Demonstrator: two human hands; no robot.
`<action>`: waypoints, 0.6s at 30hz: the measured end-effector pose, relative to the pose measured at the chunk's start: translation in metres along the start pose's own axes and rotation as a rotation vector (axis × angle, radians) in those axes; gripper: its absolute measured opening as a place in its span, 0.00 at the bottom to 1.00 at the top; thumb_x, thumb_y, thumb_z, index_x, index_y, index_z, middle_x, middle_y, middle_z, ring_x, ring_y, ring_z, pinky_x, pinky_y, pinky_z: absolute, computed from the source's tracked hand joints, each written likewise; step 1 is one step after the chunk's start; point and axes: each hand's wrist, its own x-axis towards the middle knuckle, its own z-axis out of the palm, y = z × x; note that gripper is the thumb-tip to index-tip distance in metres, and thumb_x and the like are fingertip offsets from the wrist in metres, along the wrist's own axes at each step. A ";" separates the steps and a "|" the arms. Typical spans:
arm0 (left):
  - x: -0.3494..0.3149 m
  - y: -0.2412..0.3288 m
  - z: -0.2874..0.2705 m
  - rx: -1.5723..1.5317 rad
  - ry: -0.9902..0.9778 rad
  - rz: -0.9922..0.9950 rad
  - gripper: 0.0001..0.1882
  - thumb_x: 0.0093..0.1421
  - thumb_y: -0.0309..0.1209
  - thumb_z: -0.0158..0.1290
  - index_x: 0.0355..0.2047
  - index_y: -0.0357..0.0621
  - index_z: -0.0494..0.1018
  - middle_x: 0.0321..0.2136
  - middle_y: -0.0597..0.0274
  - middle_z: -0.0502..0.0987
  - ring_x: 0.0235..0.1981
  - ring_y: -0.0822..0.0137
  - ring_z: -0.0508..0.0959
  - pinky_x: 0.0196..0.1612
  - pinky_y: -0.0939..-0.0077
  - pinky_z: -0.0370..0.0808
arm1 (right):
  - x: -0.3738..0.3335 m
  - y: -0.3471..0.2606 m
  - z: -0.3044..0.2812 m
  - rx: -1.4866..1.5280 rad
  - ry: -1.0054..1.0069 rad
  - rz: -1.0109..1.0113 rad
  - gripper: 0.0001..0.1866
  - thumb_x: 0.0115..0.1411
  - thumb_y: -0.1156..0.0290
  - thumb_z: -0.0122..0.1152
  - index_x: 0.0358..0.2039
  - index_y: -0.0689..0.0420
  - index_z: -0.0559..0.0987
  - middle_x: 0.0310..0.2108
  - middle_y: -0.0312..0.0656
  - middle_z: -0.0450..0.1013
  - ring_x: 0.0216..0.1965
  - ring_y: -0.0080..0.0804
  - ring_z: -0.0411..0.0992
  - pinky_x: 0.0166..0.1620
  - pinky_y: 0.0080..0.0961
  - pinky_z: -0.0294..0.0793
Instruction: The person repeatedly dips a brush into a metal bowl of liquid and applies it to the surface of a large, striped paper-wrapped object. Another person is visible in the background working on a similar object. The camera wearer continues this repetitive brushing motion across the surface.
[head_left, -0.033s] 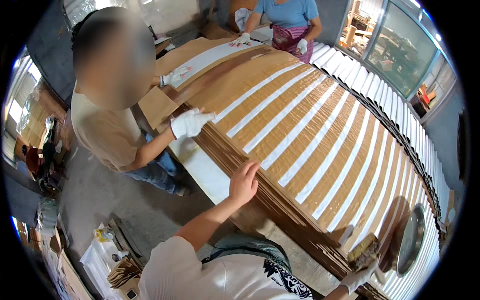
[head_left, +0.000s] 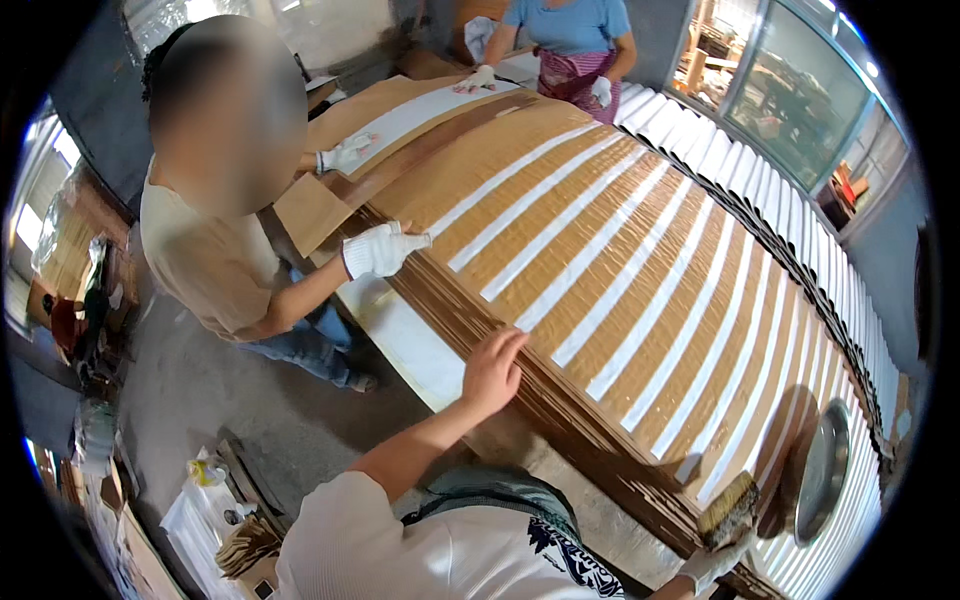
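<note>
A wide stack of brown cardboard sheets [head_left: 610,440] lies before me, its top crossed by several white strips [head_left: 575,265] between glossy brown bands. My bare left hand [head_left: 492,372] rests at the stack's near edge, fingers stretched out and holding nothing. At the lower right, my gloved right hand [head_left: 720,562] is closed around a brush [head_left: 729,508] with wide, brownish bristles, close above the near corner of the sheets. Most of its handle is hidden in the glove. Beside the brush sits a round metal basin [head_left: 822,472].
A co-worker [head_left: 205,250] in white gloves stands at the left, one hand by the stack's edge. Another person [head_left: 572,45] in blue stands at the far side; both touch a white strip [head_left: 425,115]. White folded sheets [head_left: 745,165] line the right side.
My left hand sits slightly farther right and lower in the picture. The brush has dropped a little. The whole view has shifted slightly; no thing has been taken up or let go.
</note>
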 end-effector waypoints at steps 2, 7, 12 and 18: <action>-0.020 0.049 0.016 -0.166 -0.049 0.081 0.24 0.53 0.20 0.52 0.52 0.44 0.75 0.52 0.55 0.75 0.53 0.51 0.75 0.56 0.57 0.75 | 0.008 -0.010 -0.061 0.175 0.090 0.034 0.32 0.64 0.45 0.62 0.60 0.55 0.75 0.62 0.45 0.70 0.63 0.42 0.67 0.62 0.41 0.70; -0.120 0.143 0.050 -0.445 -0.476 0.232 0.24 0.56 0.19 0.51 0.55 0.48 0.75 0.54 0.59 0.75 0.54 0.55 0.75 0.57 0.60 0.74 | 0.032 0.015 -0.197 0.588 -0.007 0.143 0.20 0.65 0.53 0.64 0.47 0.57 0.79 0.29 0.34 0.78 0.22 0.18 0.71 0.22 0.13 0.68; -0.196 0.222 0.076 -0.584 -0.848 0.371 0.23 0.59 0.22 0.49 0.55 0.50 0.76 0.52 0.60 0.76 0.52 0.56 0.77 0.54 0.64 0.75 | -0.009 0.002 -0.316 0.649 0.081 0.102 0.15 0.69 0.54 0.58 0.44 0.52 0.79 0.18 0.27 0.64 0.13 0.15 0.53 0.15 0.14 0.52; -0.269 0.284 0.082 -0.555 -1.053 0.444 0.22 0.57 0.19 0.48 0.52 0.45 0.78 0.49 0.57 0.78 0.49 0.54 0.79 0.52 0.62 0.76 | -0.074 -0.018 -0.387 0.319 0.550 0.163 0.13 0.70 0.57 0.55 0.29 0.49 0.72 0.18 0.25 0.56 0.16 0.16 0.51 0.18 0.17 0.52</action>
